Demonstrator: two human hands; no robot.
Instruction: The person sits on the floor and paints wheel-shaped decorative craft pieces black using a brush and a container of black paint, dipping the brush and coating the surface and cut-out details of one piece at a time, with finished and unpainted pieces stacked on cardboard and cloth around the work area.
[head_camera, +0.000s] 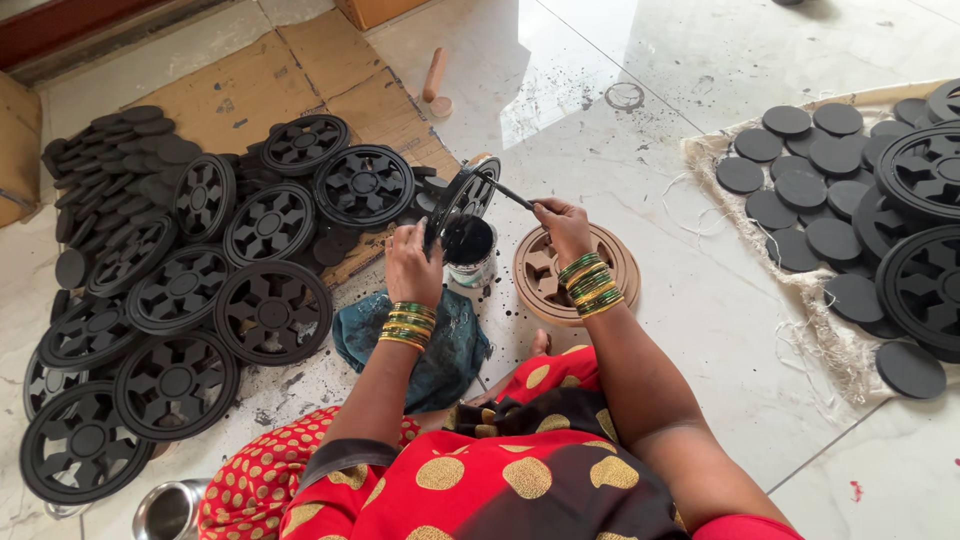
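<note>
- Wheels (180, 290) painted black, spoked and round, lie overlapping on flattened cardboard (250, 85) far left of the paint tin (470, 250), likely spread flat so the wet faces stay up and apart from the floor.
- Black discs (805, 190) and more dark wheels (925, 230) cover a frayed cloth sheet (830, 340) well to the right of the tin; the sheet appears to shield the tiled floor (700, 90) from paint.
- Teal rag (440, 350), crumpled, sits just in front of the tin, within easy reach for wiping.
- Unpainted brown wheel (575, 272) lies flat just right of the tin, partly hidden by the right wrist.
- Wheel in hand (462, 197), half coated, is tilted on edge directly above the tin, seemingly so drips fall back into it; the left hand (412, 262) pinches its lower rim with fingers closed around it.
- Right hand (562, 225), just right of the tin, grips a thin brush (510, 193) with fingers pressed together, its tip touching the held wheel.
- Steel cup (170, 510) stands far left and nearer than the tin.
- Wooden peg (435, 82) lies on the floor beyond the tin.
</note>
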